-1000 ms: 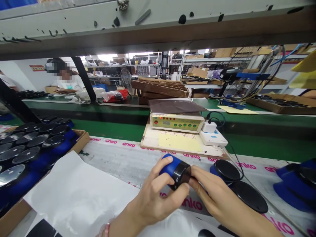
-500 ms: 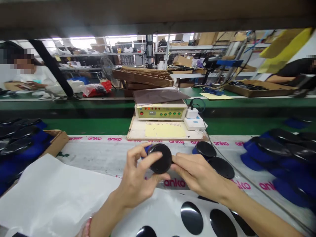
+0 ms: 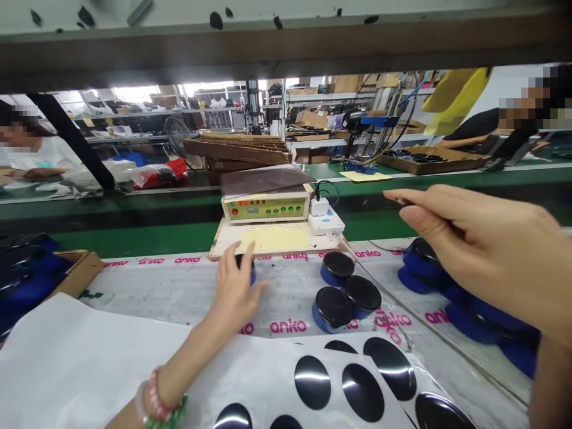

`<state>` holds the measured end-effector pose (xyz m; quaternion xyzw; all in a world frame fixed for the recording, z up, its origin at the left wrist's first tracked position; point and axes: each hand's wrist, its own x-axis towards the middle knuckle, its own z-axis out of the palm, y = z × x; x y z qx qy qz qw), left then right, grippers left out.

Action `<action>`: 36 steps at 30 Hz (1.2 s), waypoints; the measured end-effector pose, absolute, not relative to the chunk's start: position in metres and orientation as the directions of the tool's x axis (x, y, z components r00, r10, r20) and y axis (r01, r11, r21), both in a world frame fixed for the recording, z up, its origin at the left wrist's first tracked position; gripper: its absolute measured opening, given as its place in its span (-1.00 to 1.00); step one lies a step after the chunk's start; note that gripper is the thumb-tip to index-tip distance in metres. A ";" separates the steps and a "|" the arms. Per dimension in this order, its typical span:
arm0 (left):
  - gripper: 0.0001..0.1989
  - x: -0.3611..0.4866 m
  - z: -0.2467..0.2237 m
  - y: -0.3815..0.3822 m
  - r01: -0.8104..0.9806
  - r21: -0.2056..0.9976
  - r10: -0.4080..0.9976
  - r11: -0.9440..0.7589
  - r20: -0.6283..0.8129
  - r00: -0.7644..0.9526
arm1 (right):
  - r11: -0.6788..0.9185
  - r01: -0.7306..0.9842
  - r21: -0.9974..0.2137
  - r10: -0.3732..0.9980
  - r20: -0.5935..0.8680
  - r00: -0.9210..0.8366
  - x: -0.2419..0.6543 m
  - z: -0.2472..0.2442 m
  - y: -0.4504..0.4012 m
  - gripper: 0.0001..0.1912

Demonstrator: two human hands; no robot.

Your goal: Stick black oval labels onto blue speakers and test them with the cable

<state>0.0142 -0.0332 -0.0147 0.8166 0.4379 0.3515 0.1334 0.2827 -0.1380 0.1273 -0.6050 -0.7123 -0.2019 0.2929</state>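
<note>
My left hand [image 3: 239, 292] is stretched over the mat with fingers spread and thumb apart. Just beyond its fingers, partly hidden by them, sits a blue round piece with a black top [image 3: 245, 265]; whether they touch cannot be made out. My right hand [image 3: 487, 244] is raised at the right, thumb and forefinger pinched on something small and dark. Three similar blue pieces with glossy black tops [image 3: 333, 307] stand grouped on the mat between my hands. Nearest me lies a white sheet [image 3: 268, 363] bearing several shiny black ovals [image 3: 313, 381].
A control box [image 3: 268, 205] with buttons stands behind, beside a white power adapter [image 3: 326, 221]; its cable [image 3: 429, 328] crosses the mat. More blue pieces [image 3: 473, 316] are piled right, others in a carton [image 3: 84, 268] left. Two people sit beyond the green belt [image 3: 370, 223].
The black-topped piece has left my left hand, and a third now stands in the middle group. My left hand has opened near another piece; my right hand has risen to the right.
</note>
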 end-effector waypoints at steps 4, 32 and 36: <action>-0.14 0.066 -0.011 -0.069 0.337 0.754 0.718 -0.564 0.246 0.651 | 0.373 0.913 -0.167 0.835 0.490 -0.251 0.285 0.104 -0.143 -0.68; -0.49 0.016 0.027 -0.102 -0.214 0.961 0.817 0.176 -0.021 0.577 | 0.561 0.766 -0.314 0.759 0.565 -0.324 0.192 0.058 -0.171 -0.76; -0.46 0.014 0.031 -0.105 -0.182 0.973 0.843 0.142 -0.023 0.538 | 0.543 0.792 -0.281 0.749 0.589 -0.304 0.194 0.059 -0.174 -0.73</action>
